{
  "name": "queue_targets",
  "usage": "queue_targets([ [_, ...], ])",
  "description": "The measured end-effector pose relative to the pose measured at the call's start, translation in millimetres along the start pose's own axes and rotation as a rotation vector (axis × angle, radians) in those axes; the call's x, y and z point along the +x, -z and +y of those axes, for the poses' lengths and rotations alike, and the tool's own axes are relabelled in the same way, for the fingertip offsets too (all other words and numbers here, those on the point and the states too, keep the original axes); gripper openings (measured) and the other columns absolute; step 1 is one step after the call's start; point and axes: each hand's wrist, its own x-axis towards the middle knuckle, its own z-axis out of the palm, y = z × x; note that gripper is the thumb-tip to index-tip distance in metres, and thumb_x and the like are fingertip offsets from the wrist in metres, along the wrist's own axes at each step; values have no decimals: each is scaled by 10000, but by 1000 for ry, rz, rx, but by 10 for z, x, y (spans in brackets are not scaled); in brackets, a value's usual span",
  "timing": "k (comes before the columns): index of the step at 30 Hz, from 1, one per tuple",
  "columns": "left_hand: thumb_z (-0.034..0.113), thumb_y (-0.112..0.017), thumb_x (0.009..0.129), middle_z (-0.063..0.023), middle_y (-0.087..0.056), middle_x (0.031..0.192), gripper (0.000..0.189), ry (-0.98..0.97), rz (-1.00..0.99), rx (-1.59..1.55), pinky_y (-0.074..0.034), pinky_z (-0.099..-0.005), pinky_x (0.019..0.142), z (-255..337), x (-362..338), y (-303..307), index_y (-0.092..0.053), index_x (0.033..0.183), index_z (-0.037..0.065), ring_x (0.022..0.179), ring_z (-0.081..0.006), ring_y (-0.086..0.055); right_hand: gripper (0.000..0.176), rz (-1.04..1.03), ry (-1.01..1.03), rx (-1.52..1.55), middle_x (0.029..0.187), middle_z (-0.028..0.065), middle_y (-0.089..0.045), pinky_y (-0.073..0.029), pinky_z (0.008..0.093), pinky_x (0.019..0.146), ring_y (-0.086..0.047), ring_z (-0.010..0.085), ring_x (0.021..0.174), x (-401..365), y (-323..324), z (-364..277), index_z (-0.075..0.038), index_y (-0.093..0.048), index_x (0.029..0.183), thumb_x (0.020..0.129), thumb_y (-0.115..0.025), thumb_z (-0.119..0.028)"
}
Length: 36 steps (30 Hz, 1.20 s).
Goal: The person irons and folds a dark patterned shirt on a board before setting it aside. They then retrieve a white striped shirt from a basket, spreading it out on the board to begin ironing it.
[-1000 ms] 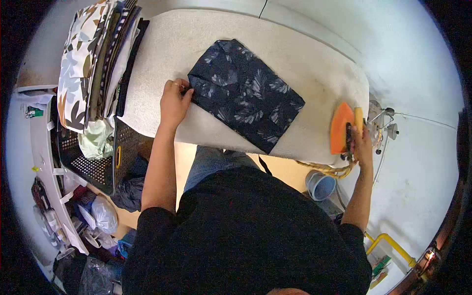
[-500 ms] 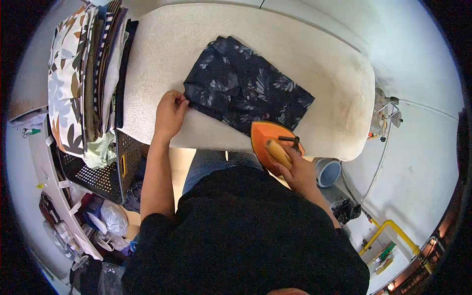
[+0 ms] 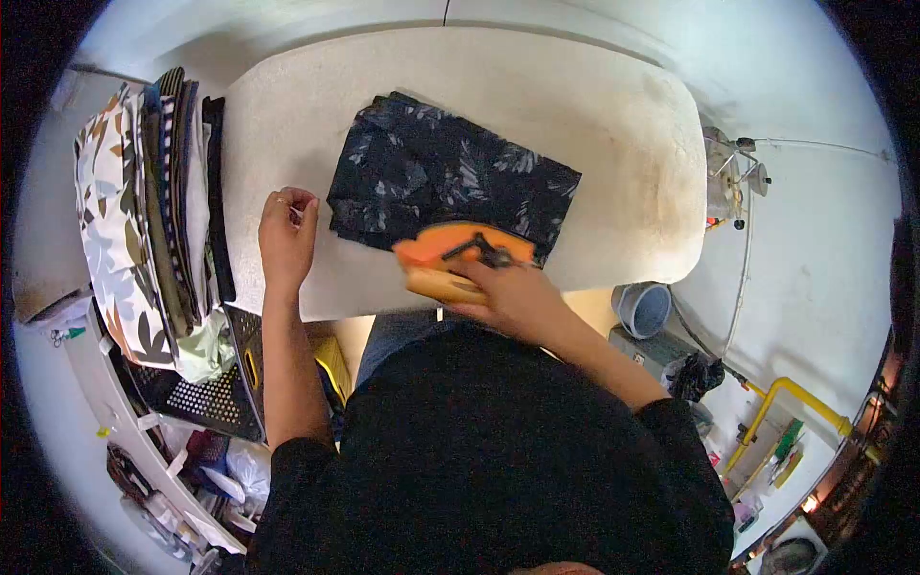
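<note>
A dark folded cloth with a grey leaf print (image 3: 450,168) lies on the pale padded board (image 3: 623,144). My right hand (image 3: 503,297) is wrapped round the wooden handle of an orange iron (image 3: 455,244), which is at the cloth's near edge and slightly blurred. Whether its plate touches the cloth cannot be made out. To the left of the cloth, my left hand (image 3: 289,235) is over the board, apart from the cloth, its fingers curled together; anything between them is too small to name.
A tall stack of folded clothes (image 3: 144,211) stands at the board's left end, above a black perforated basket (image 3: 192,393). A grey-blue bucket (image 3: 642,309) is below the right side. Yellow pipe (image 3: 795,388) runs along the right wall.
The iron has swung left along the cloth's near edge and turned, its tip now pointing left. My left hand has come away from the cloth's left corner. The whole view has shifted somewhat.
</note>
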Motion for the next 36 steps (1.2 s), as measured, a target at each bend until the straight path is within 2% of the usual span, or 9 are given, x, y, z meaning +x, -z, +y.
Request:
queue_targets([
  [2, 114, -656, 888, -103, -620, 874, 109, -74, 0, 3, -469, -321, 700, 38, 155, -29, -654, 946, 22, 756, -205, -580, 555, -222, -167, 88, 869, 156, -697, -539, 451, 732, -680, 364, 819, -256, 167, 167, -190, -558, 1279, 859, -638, -544],
  [7, 154, -670, 865, -125, -644, 906, 142, -525, 2, 51, -489, -404, 788, 371, 917, -343, -693, 968, 58, 884, -318, -626, 528, -242, -237, 145, 955, 151, -704, -550, 455, 742, -687, 356, 829, -512, 618, 354, -172, -607, 1219, 862, -625, -559],
  [11, 229, -682, 846, -96, -642, 981, 172, -580, -146, 224, -461, -467, 868, 561, 1446, -749, -698, 983, 125, 1007, -310, -601, 491, -141, -281, 238, 906, 149, -701, -558, 439, 711, -691, 347, 770, -262, 831, 559, -141, -622, 1203, 861, -666, -490],
  [13, 253, -686, 838, -86, -640, 1008, 179, -605, -218, 328, -448, -490, 888, 543, 1610, -853, -691, 979, 142, 1045, -304, -588, 446, 109, -49, -31, 850, 134, -698, -565, 396, 641, -693, 301, 667, -70, 720, 1031, -110, -634, 1172, 864, -687, -429],
  [14, 263, -686, 836, -79, -634, 1030, 178, -595, -318, 372, -439, -505, 896, 540, 1680, -865, -676, 969, 144, 1072, -300, -577, 446, 108, -49, -28, 850, 134, -698, -565, 396, 641, -693, 301, 667, 20, 816, 1119, -110, -634, 1172, 864, -687, -429],
  [16, 273, -686, 834, -73, -628, 1052, 179, -579, -415, 419, -429, -519, 904, 553, 1772, -816, -660, 958, 146, 1098, -296, -565, 460, -87, -516, 267, 837, 182, -683, -517, 394, 697, -670, 355, 740, 206, 1054, 1183, -38, -654, 1113, 839, -714, -402],
  [21, 221, -676, 835, -89, -682, 938, 168, -409, -670, 144, -436, -472, 882, 495, 1904, -821, -624, 946, 107, 976, -292, -641, 486, -155, -270, 180, 846, 194, -685, -515, 437, 728, -659, 383, 773, 498, 1074, 1182, -74, -649, 1142, 855, -665, -466],
  [28, 155, -694, 808, -101, -696, 900, 172, -324, -641, -22, -498, -391, 790, 283, 2025, -854, -634, 958, 95, 875, -280, -670, 509, -29, -75, 68, 915, 197, -693, -513, 439, 760, -668, 381, 832, 1304, 875, 895, -69, -665, 1130, 858, -649, -500],
  [36, 108, -648, 884, -104, -690, 911, 135, -179, -149, -250, -502, -318, 791, 41, 1642, -555, -636, 994, 30, 852, -210, -657, 565, 21, -54, 25, 937, 203, -692, -513, 430, 774, -662, 390, 863, 1873, 904, 756, -63, -669, 1137, 858, -621, -552],
])
